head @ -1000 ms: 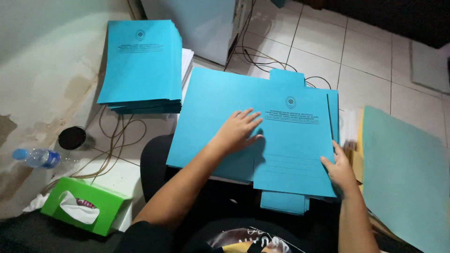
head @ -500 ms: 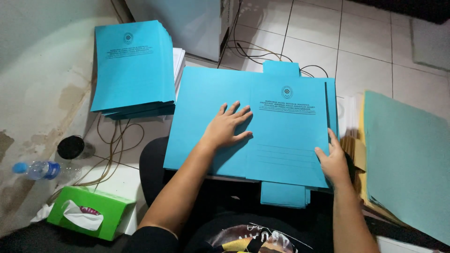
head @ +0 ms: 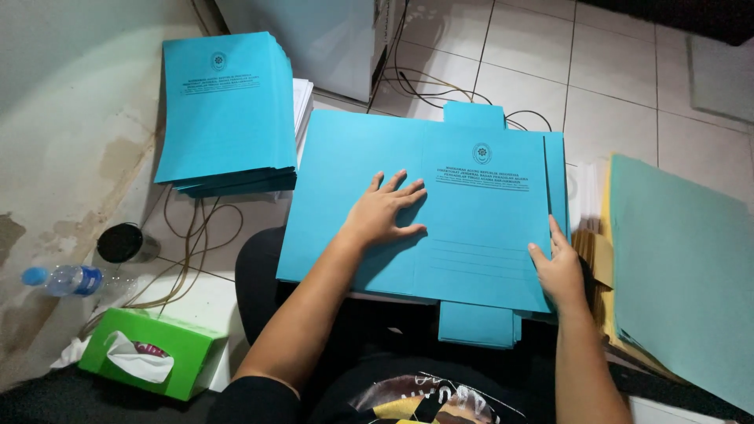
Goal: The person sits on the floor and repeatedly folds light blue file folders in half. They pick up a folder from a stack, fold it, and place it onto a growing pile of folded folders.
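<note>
A large blue paper folder (head: 471,196) lies open and flat on my lap, printed side up, with flaps sticking out at its top and bottom. My left hand (head: 382,210) rests flat on its middle, fingers spread, pressing along the fold line. At the folder's right edge, my right hand (head: 559,267) touches the border with its fingers. A stack of the same blue folders (head: 220,110) sits on the floor to the upper left.
A teal sheet pile over brown and yellow papers (head: 679,267) lies at the right. On the left floor are a green tissue box (head: 149,353), a plastic water bottle (head: 67,279), a dark round cup (head: 122,243) and loose cables (head: 188,235). A white cabinet (head: 314,39) stands behind.
My left hand slid a little toward the folder's fold line and flattened. The right hand stayed at the right edge. The folder now lies squarer, and the camera view shifted slightly.
</note>
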